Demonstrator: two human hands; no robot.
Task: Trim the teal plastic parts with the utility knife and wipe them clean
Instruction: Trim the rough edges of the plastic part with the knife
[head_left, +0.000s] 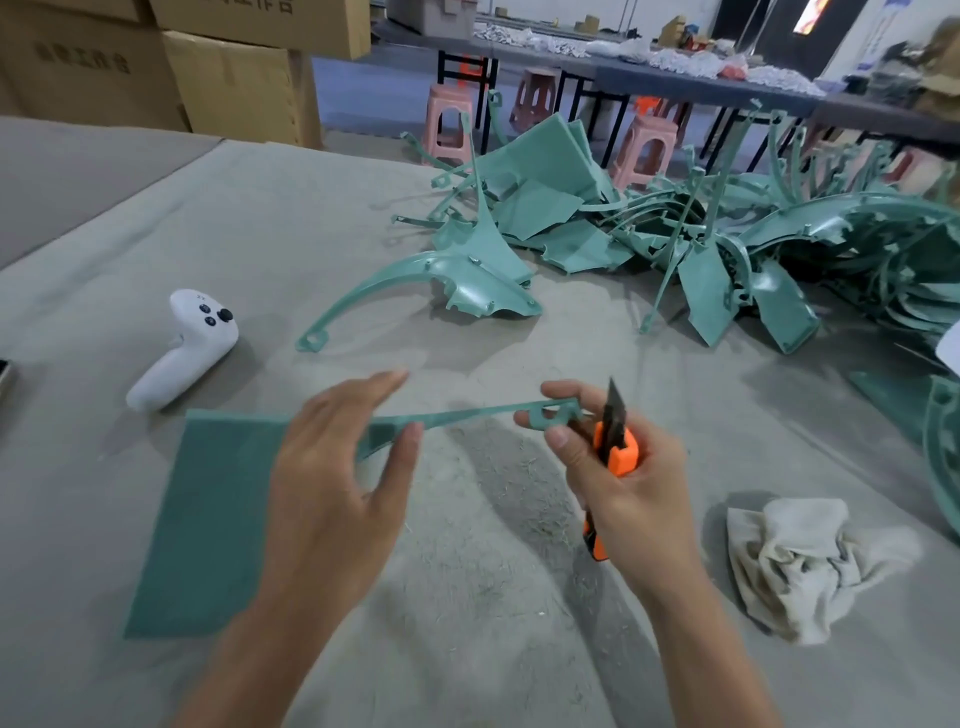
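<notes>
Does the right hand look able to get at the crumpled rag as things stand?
Likely not yet: the way to the rag looks free, but the right hand grips the utility knife and pinches the end of the teal part, leaving no fingers spare.

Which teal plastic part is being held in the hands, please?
The near part, a flat panel with a thin arm: left hand and right hand hold it; others lie beyond.

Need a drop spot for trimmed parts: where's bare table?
Bare table beyond the white controller, left of the teal pile. Also between the rag and that pile. Far right is crowded with parts.
</notes>
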